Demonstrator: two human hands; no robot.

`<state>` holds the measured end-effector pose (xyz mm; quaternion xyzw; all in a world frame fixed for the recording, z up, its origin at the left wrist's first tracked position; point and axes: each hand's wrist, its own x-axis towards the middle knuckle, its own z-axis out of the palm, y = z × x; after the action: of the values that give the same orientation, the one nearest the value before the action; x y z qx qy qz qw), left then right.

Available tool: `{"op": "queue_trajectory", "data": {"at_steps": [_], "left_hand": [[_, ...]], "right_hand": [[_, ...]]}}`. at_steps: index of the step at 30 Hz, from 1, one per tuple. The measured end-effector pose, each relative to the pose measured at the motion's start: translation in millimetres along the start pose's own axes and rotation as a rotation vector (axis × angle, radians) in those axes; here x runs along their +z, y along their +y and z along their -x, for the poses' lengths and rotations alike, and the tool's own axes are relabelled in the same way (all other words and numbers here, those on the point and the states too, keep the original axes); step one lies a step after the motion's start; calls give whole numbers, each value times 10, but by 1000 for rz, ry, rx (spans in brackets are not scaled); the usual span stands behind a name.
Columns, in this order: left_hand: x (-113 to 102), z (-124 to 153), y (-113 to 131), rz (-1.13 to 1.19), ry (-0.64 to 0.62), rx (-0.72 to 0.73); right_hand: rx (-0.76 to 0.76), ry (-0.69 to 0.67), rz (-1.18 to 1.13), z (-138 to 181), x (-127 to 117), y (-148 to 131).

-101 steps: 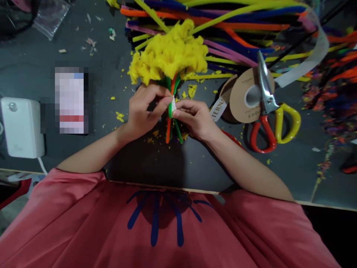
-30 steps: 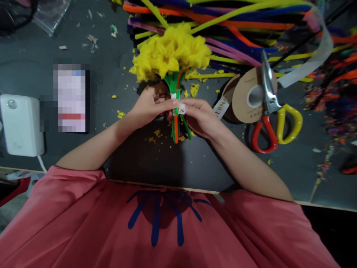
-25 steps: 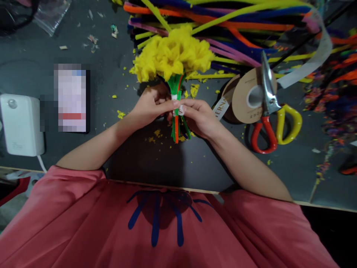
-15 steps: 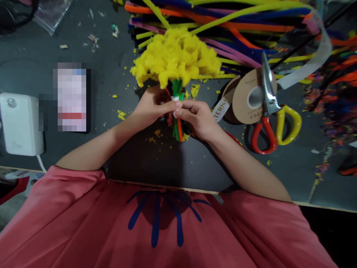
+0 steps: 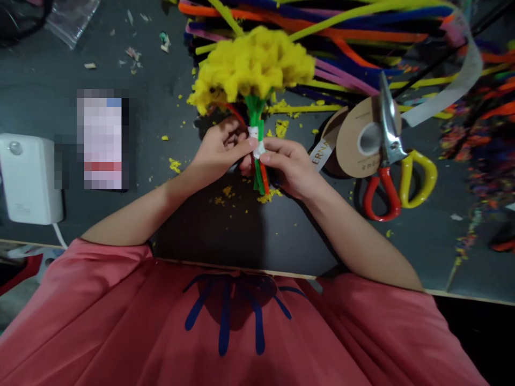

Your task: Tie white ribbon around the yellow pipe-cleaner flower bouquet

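Observation:
A bunch of fuzzy yellow pipe-cleaner flowers point(image 5: 253, 67) stands over a dark table point(image 5: 225, 230), its green and orange stems point(image 5: 260, 179) bundled together. A white band of ribbon point(image 5: 254, 134) wraps the stems just below the blooms. My left hand point(image 5: 217, 155) is closed on the stems from the left, its fingertips pinching at the white band. My right hand point(image 5: 287, 166) is closed on the same bundle from the right, thumb and fingers pressed against the band. The stem ends poke out below both hands.
A ribbon spool point(image 5: 358, 142) lies right of my hands, with red-and-yellow-handled scissors point(image 5: 388, 155) resting on it and white ribbon point(image 5: 454, 88) trailing off. A heap of coloured pipe cleaners point(image 5: 354, 37) fills the back. A white box point(image 5: 28, 177) and a blurred card point(image 5: 102, 139) sit left. Yellow fluff scraps litter the table.
The bunch has turned in my hands: the stem ends swung from pointing down-left to down-right and the blooms shifted slightly up. Both hands keep their pinch at the white band.

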<state>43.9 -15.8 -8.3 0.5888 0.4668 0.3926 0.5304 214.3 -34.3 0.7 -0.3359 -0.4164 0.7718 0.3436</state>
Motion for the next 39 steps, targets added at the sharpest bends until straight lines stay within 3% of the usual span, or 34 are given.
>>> {"op": "queue_trajectory", "data": {"at_steps": [3, 10, 15, 19, 23, 28, 33, 39], "left_hand": [[5, -3, -12, 23, 25, 12], [50, 58, 92, 112, -50, 2], [41, 65, 135, 7, -27, 21], [30, 50, 106, -84, 22, 27], [66, 47, 98, -35, -13, -42], [106, 67, 158, 11, -83, -167], [90, 87, 165, -130, -151, -134], [68, 73, 172, -105, -215, -134]], "right_hand": [[-6, 35, 9, 8, 38, -29], [-11, 72, 17, 18, 76, 4], [-52, 52, 63, 4, 36, 11], [-118, 102, 357, 29, 13, -90], [-254, 344, 683, 64, 7, -189], [-291, 357, 609, 51, 27, -202], [-242, 359, 530, 11, 8, -176], [-236, 378, 519, 1, -22, -119]]}}
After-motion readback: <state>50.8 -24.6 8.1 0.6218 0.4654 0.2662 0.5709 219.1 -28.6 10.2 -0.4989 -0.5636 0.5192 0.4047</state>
